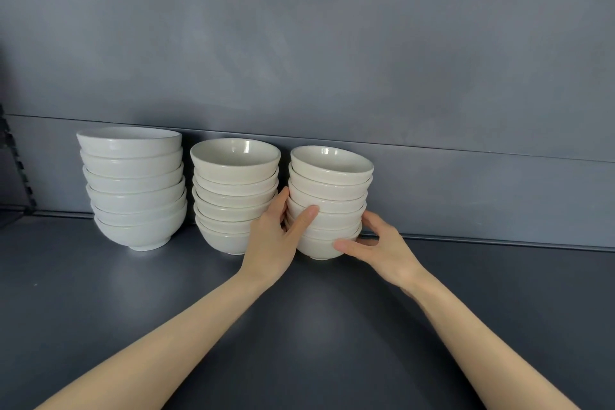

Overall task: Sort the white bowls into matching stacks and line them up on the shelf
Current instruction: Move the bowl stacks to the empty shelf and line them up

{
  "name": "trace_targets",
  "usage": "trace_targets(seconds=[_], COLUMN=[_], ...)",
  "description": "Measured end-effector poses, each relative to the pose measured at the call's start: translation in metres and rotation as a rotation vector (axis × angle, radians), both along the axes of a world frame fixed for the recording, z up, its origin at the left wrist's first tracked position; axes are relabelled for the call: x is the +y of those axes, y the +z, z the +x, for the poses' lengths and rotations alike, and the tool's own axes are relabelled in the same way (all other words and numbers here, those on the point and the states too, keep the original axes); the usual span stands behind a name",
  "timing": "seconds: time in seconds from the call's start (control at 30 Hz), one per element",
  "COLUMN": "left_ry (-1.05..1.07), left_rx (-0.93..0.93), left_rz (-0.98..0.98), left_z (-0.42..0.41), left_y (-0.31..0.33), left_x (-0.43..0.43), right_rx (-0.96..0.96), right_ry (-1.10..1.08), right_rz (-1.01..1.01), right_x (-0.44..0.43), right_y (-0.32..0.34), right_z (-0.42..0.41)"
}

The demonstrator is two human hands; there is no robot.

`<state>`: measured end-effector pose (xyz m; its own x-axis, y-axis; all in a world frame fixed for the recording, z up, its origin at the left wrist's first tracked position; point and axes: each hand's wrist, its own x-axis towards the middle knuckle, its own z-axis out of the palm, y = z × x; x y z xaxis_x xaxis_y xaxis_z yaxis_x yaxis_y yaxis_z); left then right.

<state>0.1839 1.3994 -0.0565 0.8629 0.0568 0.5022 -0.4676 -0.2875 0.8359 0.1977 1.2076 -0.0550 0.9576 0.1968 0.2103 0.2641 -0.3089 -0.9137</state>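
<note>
Three stacks of white bowls stand in a row on the grey shelf (100, 293). The left stack (133, 190) holds the widest bowls, the middle stack (233, 190) medium ones, and the right stack (327, 196) the smallest. My left hand (279, 240) wraps the right stack's left side, thumb across its front, and partly hides the middle stack's lower right. My right hand (382, 250) cups the stack's lower right, thumb on the bottom bowl and fingers behind it. The right stack leans slightly to the right at the top.
A grey back wall (332, 60) rises just behind the stacks. A dark slotted shelf upright (13, 160) runs down the far left edge. The shelf surface stretches to the right of the small stack and in front of all three.
</note>
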Motion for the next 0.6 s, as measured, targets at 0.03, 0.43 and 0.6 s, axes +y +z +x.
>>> trace_targets(seconds=[0.03,0.43,0.6], left_ry=[0.009,0.144,0.205], left_rx=[0.007,0.125,0.155], left_rz=[0.011,0.166,0.337], left_z=[-0.001,-0.024,-0.043], left_y=[0.002,0.025,0.028], left_x=[0.000,-0.004,0.000], right_rx=[0.001,0.040,0.023], right_ry=[0.002,0.011,-0.028], right_rz=[-0.002,-0.135,-0.293], right_x=[0.000,-0.003,-0.012], right_y=[0.000,0.014,0.025], right_z=[0.000,-0.005,-0.022])
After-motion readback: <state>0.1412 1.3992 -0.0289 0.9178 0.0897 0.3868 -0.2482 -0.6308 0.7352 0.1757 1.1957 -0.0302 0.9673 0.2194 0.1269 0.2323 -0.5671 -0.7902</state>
